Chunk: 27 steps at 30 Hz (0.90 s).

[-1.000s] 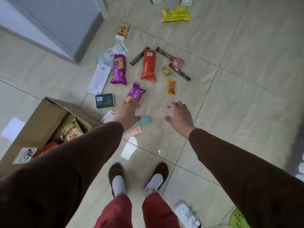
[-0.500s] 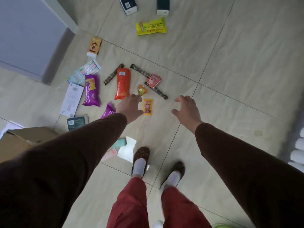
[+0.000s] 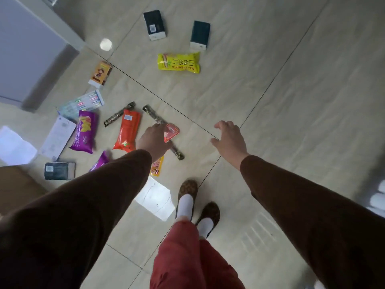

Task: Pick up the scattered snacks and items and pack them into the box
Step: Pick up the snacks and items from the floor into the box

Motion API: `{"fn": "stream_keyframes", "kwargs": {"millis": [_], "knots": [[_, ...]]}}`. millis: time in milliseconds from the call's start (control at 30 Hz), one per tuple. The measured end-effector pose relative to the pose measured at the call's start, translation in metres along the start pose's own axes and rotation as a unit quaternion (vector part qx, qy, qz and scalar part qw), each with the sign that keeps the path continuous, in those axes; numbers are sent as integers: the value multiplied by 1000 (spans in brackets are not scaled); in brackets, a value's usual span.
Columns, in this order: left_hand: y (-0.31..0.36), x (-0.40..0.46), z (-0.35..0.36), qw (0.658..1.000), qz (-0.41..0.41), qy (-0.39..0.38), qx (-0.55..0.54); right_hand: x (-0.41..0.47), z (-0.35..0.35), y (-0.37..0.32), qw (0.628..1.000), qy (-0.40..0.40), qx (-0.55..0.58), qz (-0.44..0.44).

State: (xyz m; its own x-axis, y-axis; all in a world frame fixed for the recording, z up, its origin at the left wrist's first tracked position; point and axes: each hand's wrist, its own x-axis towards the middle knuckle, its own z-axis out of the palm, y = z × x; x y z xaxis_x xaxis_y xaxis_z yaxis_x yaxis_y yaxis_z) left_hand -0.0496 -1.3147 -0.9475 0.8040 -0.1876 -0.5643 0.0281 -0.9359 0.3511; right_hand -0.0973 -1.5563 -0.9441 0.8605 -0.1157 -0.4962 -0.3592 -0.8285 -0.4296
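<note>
Snacks lie scattered on the tiled floor. My left hand (image 3: 154, 140) hangs over a small red packet (image 3: 171, 132) and a dark stick snack (image 3: 153, 116), its fingers loosely spread; whether it touches them I cannot tell. My right hand (image 3: 230, 139) hovers open to the right, holding nothing. An orange packet (image 3: 127, 130), a purple packet (image 3: 84, 132), a second dark stick (image 3: 119, 117) and a small yellow sachet (image 3: 157, 168) lie around my left hand. A yellow packet (image 3: 178, 63) lies farther off. The cardboard box (image 3: 14, 184) shows only a corner at the left edge.
Two dark boxes (image 3: 154, 25) (image 3: 200, 35) stand at the far side. An orange carton (image 3: 100, 74), a striped pack (image 3: 83, 105), a white leaflet (image 3: 58, 137), a dark box (image 3: 59, 171) lie left. A grey cabinet (image 3: 27, 53) stands at upper left. My feet (image 3: 187, 197) are below.
I have stepped forward; both hands moved farther out over the snacks. My left hand went from near the small yellow sachet to above the red packet. The box slid out of view leftward.
</note>
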Motion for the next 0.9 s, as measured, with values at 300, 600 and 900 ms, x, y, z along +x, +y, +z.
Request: {"fn": "stream_keyframes", "kwargs": {"millis": [300,600,900], "knots": [[26,109,-15,997,-39,15,-64,146,-46,-4,1000,-15,-16,-20],[35,233,-39,997,-41,47,-45,306,-67,-9,999,-28,-6,-20],[30,363,-53,994,-62,86,-41,462,-70,-17,999,-46,19,-1]]}}
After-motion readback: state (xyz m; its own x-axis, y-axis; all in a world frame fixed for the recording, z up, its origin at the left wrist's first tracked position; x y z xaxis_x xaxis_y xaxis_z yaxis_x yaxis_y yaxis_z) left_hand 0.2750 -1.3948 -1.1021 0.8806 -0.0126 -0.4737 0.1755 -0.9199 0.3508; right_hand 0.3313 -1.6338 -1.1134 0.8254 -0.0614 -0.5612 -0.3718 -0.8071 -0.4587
